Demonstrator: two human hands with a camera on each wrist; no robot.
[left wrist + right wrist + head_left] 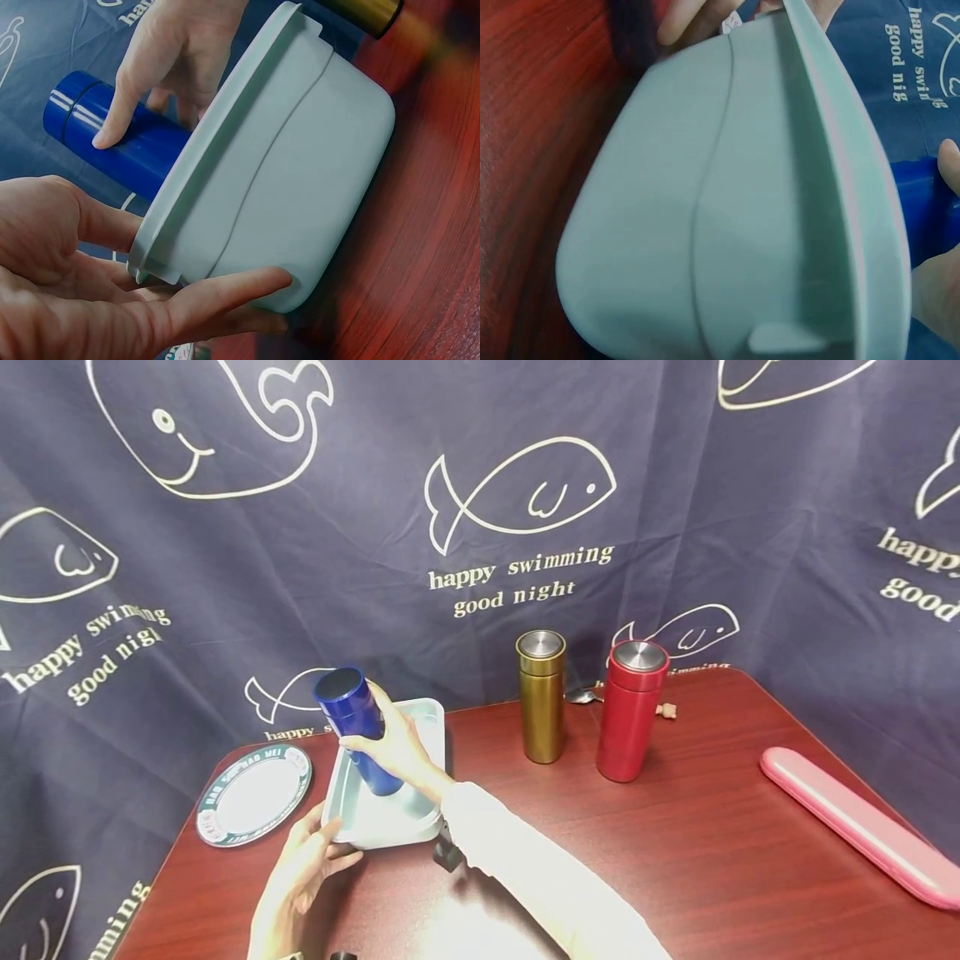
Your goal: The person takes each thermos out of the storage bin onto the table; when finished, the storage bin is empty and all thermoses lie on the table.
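A blue thermos (356,714) leans to the left, its lower end inside a pale green plastic bin (432,727). My right hand (393,739) grips the thermos around its body, below the lid. At the bin's near left corner is my left hand (300,864); in the left wrist view its thumb goes over the rim and its fingers lie along the outer wall. The side of the bin (660,202) fills much of the right wrist view, where part of the blue thermos (922,217) shows beyond the rim.
A gold thermos (542,714) and a red thermos (632,727) stand upright right of the bin, a spoon (581,696) partly behind the red one. A white plate (258,793) with a green rim lies left. A long pink case (855,822) lies at the right edge.
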